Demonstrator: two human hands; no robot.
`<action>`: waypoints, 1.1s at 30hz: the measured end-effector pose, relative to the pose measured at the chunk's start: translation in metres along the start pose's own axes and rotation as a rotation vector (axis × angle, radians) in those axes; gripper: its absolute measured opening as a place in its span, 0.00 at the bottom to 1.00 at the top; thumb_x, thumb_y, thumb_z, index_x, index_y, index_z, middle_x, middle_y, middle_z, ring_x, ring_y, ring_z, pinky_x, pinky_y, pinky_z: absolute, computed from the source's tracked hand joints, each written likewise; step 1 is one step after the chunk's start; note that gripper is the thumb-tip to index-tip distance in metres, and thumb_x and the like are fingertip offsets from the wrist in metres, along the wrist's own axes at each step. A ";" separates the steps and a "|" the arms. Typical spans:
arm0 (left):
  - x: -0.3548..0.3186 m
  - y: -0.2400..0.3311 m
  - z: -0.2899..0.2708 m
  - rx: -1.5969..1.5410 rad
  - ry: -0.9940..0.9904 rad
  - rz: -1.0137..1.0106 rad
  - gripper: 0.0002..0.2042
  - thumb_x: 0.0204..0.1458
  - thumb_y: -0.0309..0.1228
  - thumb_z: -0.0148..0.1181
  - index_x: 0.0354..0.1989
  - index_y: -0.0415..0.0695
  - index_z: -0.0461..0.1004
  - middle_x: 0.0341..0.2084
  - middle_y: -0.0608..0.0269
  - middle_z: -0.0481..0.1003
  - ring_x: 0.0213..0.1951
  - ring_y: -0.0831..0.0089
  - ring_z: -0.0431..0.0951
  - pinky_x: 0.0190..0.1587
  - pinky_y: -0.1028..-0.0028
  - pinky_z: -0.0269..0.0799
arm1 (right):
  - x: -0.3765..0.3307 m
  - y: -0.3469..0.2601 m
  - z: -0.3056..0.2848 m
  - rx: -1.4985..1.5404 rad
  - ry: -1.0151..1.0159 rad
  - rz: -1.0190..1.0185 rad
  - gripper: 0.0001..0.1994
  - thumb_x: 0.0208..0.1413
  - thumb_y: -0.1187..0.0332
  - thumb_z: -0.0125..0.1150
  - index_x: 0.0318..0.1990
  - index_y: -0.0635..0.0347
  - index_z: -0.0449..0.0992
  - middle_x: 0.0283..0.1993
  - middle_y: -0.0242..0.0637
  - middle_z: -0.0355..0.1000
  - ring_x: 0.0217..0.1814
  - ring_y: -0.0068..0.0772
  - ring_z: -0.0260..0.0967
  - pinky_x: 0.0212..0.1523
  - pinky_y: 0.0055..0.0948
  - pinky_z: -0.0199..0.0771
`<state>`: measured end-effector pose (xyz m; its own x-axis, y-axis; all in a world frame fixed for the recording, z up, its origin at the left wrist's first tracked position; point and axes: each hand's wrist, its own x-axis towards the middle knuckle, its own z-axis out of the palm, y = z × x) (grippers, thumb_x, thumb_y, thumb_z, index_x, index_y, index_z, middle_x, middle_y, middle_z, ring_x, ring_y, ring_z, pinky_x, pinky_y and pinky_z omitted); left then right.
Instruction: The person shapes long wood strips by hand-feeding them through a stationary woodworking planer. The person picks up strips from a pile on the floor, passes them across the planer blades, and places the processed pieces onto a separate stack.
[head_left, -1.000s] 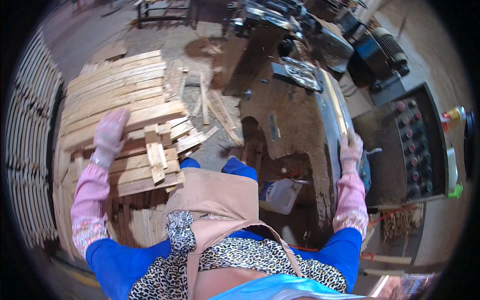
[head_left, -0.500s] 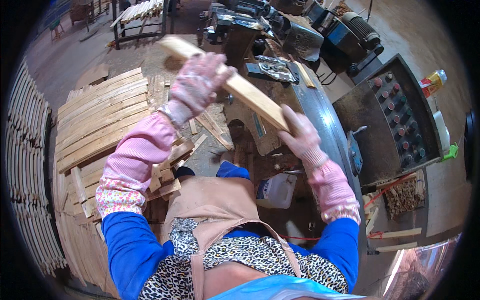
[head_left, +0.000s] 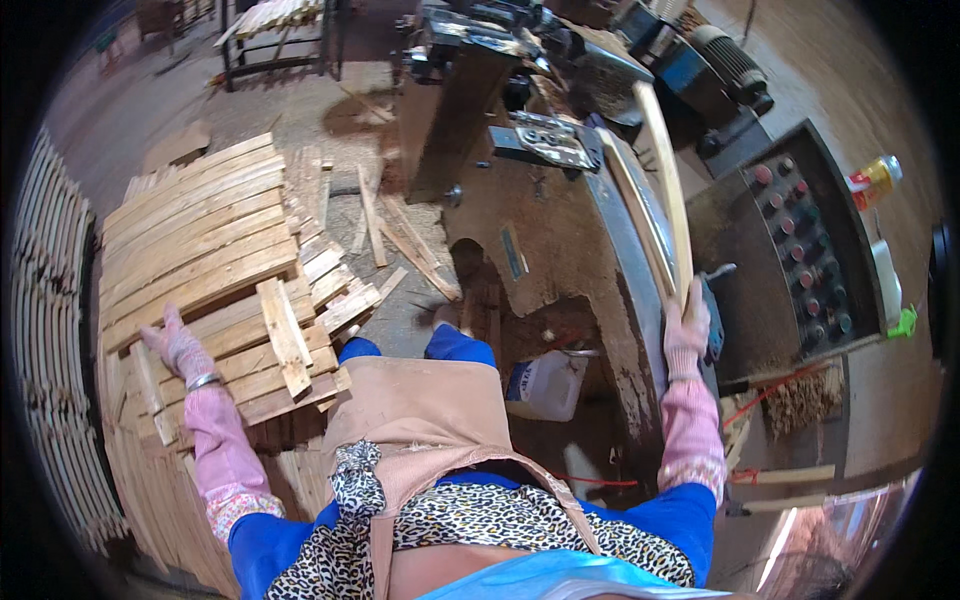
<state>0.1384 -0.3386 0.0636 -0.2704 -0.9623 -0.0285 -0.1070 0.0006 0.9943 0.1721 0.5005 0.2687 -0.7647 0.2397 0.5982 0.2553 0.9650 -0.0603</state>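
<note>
My right hand [head_left: 686, 335], in a pale pink work glove, is closed round the near end of a long wooden strip [head_left: 664, 170]. That strip tilts up and away over the metal machine table [head_left: 632, 235], beside another strip [head_left: 635, 205] lying along the table. On the left, my gloved left hand [head_left: 178, 350] reaches to the near-left part of a stack of wooden planks [head_left: 195, 235]. Its fingers are spread at the edge of a plank, and it holds nothing that I can see. A short wood piece [head_left: 284, 335] lies across the stack next to it.
A control panel [head_left: 800, 250] with several buttons stands to the right. Machine parts [head_left: 550, 140] and a motor [head_left: 725, 60] sit at the back. Below the table is a white plastic jug [head_left: 550, 385]. Offcuts [head_left: 400, 235] litter the floor; slatted stacks [head_left: 55, 330] line the far left.
Both hands held one strip in front of me before. My left hand has let go and moved down-left to the plank stack; my right hand has swung a strip right, over the table.
</note>
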 end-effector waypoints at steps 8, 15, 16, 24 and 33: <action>0.045 -0.056 0.032 -0.339 -0.004 -0.528 0.29 0.53 0.48 0.70 0.57 0.43 0.69 0.48 0.54 0.73 0.44 0.62 0.73 0.47 0.61 0.71 | 0.121 -0.052 0.101 -0.081 -0.034 -0.044 0.30 0.64 0.49 0.55 0.71 0.45 0.64 0.47 0.53 0.76 0.48 0.59 0.74 0.49 0.53 0.74; 0.036 -0.042 0.044 -0.878 -0.310 -0.648 0.33 0.59 0.51 0.61 0.70 0.53 0.63 0.62 0.55 0.72 0.61 0.60 0.72 0.67 0.54 0.61 | -0.020 -0.018 -0.026 -0.083 -0.192 -0.029 0.24 0.62 0.56 0.60 0.65 0.47 0.73 0.46 0.50 0.75 0.50 0.55 0.73 0.51 0.48 0.74; 0.041 -0.042 0.047 -0.861 -0.291 -0.658 0.32 0.58 0.51 0.62 0.69 0.52 0.64 0.61 0.55 0.72 0.60 0.59 0.72 0.66 0.54 0.62 | -0.040 -0.009 -0.050 -0.062 -0.207 -0.021 0.23 0.61 0.57 0.62 0.64 0.47 0.74 0.44 0.49 0.74 0.49 0.53 0.73 0.50 0.47 0.74; 0.029 -0.038 0.055 -0.573 -0.061 -0.673 0.30 0.53 0.54 0.65 0.59 0.47 0.74 0.53 0.54 0.78 0.51 0.58 0.78 0.58 0.56 0.70 | -0.067 0.030 -0.057 0.150 -0.149 0.027 0.24 0.55 0.69 0.69 0.61 0.49 0.77 0.51 0.45 0.75 0.53 0.47 0.73 0.56 0.41 0.74; -0.064 0.022 0.030 -0.699 -0.038 -0.630 0.27 0.43 0.38 0.79 0.51 0.40 0.77 0.43 0.60 0.79 0.37 0.64 0.78 0.38 0.61 0.77 | 0.107 -0.043 0.077 -0.036 0.022 -0.229 0.22 0.59 0.51 0.62 0.58 0.46 0.79 0.44 0.45 0.78 0.46 0.51 0.75 0.51 0.49 0.76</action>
<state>0.1242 -0.2691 0.0841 -0.3905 -0.7201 -0.5736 0.3512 -0.6924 0.6303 0.0337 0.4930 0.2743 -0.7921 0.0119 0.6103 0.0975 0.9894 0.1072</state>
